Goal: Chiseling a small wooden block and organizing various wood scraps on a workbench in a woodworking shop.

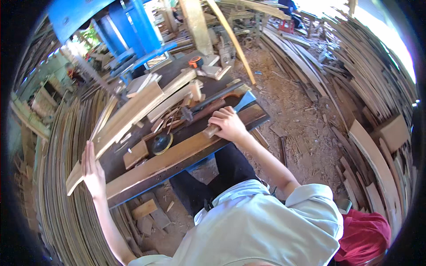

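My right hand [228, 123] is closed round the wooden handle of a tool with a flat blue blade [245, 101]; its exact kind is hard to tell. It rests over a long plank [168, 157] along the near edge of the dark workbench [116, 165]. With fingers stretched out, my left hand [92, 170] lies against the near-left end of a long pale board [128, 113] that slants across the bench. Between the hands are a small wood block [135, 154] and a round dark dish-like thing [162, 143].
A hammer [187, 114] and wood scraps lie mid-bench; an orange-black tape measure [195, 62] sits farther back. A blue machine [128, 33] stands behind. Stacked planks line the left [62, 177] and right [368, 62]. Shavings cover the floor [297, 128]. Red cloth [364, 237] is at lower right.
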{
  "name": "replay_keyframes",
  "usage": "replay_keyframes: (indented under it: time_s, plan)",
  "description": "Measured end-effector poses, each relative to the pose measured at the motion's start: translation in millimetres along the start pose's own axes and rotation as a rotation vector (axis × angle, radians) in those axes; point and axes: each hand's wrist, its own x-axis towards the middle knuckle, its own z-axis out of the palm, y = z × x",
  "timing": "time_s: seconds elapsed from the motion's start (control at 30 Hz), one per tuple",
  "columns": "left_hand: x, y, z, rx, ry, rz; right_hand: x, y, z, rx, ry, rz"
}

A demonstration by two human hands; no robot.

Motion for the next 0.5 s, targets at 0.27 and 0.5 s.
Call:
replay_keyframes:
  time_s: [0.27, 0.5]
  plan:
    - [-65, -54, -96, 0.276, 0.184, -0.175, 1, -2, 1, 0.011, 0.013, -0.009]
    - [-80, -66, -136, 0.477, 0.255, -0.169, -1, 0, 4, 0.012, 0.012, -0.012]
